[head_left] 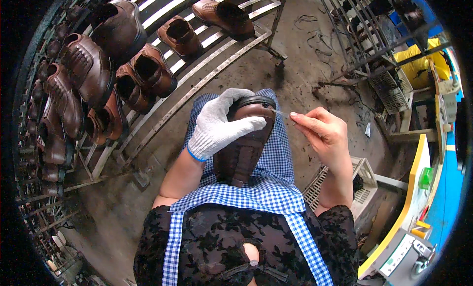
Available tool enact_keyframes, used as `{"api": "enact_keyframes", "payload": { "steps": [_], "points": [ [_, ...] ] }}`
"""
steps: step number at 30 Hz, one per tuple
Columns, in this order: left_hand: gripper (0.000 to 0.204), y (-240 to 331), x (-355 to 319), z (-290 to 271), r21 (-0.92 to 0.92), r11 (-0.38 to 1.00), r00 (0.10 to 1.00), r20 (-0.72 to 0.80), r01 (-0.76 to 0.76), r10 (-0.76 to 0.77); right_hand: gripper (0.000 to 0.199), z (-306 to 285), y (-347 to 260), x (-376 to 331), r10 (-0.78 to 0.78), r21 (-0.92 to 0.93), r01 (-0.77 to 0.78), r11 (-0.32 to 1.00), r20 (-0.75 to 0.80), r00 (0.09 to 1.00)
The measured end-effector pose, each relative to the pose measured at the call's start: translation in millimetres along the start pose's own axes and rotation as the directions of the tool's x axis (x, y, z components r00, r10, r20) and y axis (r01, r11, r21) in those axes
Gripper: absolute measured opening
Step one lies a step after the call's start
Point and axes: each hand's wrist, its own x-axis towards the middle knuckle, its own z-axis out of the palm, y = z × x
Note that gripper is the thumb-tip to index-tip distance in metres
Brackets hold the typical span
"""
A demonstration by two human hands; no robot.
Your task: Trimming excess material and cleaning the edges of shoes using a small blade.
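Note:
A dark brown leather shoe point(245, 155) with a black sole edge lies on my lap, its toe pointing away from me. My left hand point(217, 122), in a white knit glove with a blue cuff, is wrapped round the toe, thumb across the upper. My bare right hand point(321, 131) pinches a thin, pale, pointed sliver point(282, 112) between thumb and fingertips. Its far end meets the right side of the toe, along the sole edge. Whether it is a blade, a needle or a strand I cannot tell. A blue-and-white checked apron point(281, 175) lies under the shoe.
At the left stands a metal rack point(207, 58) with several brown shoes point(88, 69). Another rack point(359, 35) is at the far right, above a pale plastic crate point(391, 91). A second crate point(364, 187) sits beside my right forearm. Dark scraps point(320, 42) litter the floor.

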Motion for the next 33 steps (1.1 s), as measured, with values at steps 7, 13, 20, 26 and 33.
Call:
{"api": "enact_keyframes", "payload": {
  "steps": [7, 13, 20, 26, 33],
  "points": [
    [0.058, 6, 0, 0, -0.026, 0.998, 0.997, 0.042, 0.058, -0.057, 0.028, 1, 1, 9, -0.088, -0.049, 0.089, 0.995, 0.024, 0.996],
    [0.059, 2, 0, -1, 0.033, 0.999, 0.999, 0.022, 0.04, -0.04, 0.026, 12, 3, 4, -0.002, 0.127, 0.003, 0.992, -0.009, 1.0],
    [0.059, 5, 1, -2, -0.002, 0.999, 0.997, 0.06, 0.04, -0.04, 0.023, 4, 15, 8, 0.12, 0.415, -0.204, 0.886, 0.22, 0.968],
    [0.058, 12, 1, -2, -0.016, 0.999, 0.996, 0.086, 0.038, -0.036, 0.025, -9, 12, 16, 0.048, 0.263, -0.097, 0.96, 0.186, 0.981],
    [0.053, 15, 3, 12, -0.002, 0.999, 0.987, 0.155, 0.052, -0.051, 0.035, -9, -6, 28, -0.224, 0.201, 0.171, 0.965, 0.283, 0.932]
  ]
}}
